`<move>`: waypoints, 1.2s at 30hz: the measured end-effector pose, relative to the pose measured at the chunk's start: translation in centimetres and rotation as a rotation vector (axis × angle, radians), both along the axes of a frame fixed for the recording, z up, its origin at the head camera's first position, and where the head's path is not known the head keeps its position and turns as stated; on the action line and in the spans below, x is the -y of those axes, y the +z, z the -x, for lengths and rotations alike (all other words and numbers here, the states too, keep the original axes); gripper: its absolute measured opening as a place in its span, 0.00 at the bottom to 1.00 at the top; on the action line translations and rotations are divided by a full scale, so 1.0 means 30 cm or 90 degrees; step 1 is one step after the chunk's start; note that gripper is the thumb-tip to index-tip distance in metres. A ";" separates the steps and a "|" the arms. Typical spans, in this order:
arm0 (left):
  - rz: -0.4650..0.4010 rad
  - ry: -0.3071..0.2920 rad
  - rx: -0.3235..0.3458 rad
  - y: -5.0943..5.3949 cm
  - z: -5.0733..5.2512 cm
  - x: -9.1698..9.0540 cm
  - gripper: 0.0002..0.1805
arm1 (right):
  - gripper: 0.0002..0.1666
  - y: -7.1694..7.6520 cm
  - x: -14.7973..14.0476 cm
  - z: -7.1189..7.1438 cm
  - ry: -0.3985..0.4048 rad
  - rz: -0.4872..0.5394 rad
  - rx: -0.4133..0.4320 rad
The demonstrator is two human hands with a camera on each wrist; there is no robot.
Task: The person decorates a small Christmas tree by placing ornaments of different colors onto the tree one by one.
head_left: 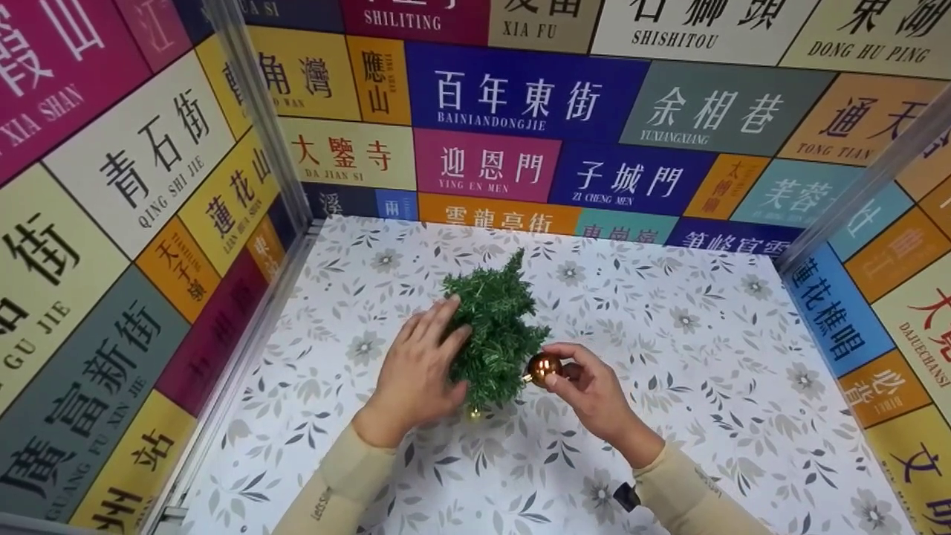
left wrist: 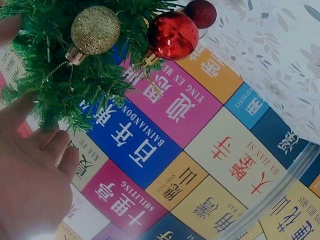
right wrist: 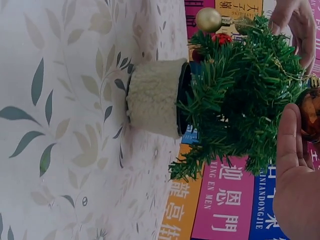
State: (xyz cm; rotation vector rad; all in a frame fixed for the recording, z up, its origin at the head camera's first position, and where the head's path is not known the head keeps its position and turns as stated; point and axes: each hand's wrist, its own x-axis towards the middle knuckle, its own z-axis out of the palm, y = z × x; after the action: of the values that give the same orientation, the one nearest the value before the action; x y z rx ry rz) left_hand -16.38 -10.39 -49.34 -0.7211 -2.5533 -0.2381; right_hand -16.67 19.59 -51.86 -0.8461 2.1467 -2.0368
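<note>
A small artificial Christmas tree stands in the middle of the table, its pale, rough-textured pot visible in the right wrist view. My left hand touches the tree's left side, fingers extended among the branches. My right hand pinches a shiny copper-brown bauble between thumb and fingers, close to the tree's right side. A gold loop trails from its cap towards the branches; whether it catches on them I cannot tell. A glittery gold bauble, a shiny red bauble and a dark red bauble hang on the tree.
The table has a white leaf-and-flower covering. Panels with colourful place-name signs stand behind it and on both sides, joined by metal corner posts. A small dark object sits by the right sleeve.
</note>
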 end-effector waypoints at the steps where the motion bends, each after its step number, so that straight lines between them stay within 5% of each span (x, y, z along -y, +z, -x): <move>1: -0.004 -0.005 -0.008 0.001 -0.003 -0.005 0.40 | 0.23 0.005 0.006 -0.005 -0.004 -0.002 -0.006; 8: -0.058 -0.078 -0.087 0.003 -0.026 -0.058 0.29 | 0.22 0.033 0.035 -0.029 -0.013 -0.014 -0.038; 16: -0.125 -0.144 -0.129 -0.030 -0.049 -0.131 0.27 | 0.21 -0.005 0.036 -0.027 0.002 0.021 -0.012; 23: -0.205 -0.158 -0.167 -0.047 -0.053 -0.163 0.16 | 0.21 -0.013 0.042 -0.038 0.003 0.012 -0.005; 36: -0.273 -0.141 -0.140 -0.048 -0.063 -0.179 0.04 | 0.20 0.072 0.065 -0.087 0.008 -0.012 -0.029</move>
State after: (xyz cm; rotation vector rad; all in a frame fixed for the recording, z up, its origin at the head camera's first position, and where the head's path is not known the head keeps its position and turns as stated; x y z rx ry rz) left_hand -14.48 -5.04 -50.77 -0.8066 -2.1123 -0.7134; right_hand -14.06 17.63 -49.70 -0.9086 2.1749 -2.0076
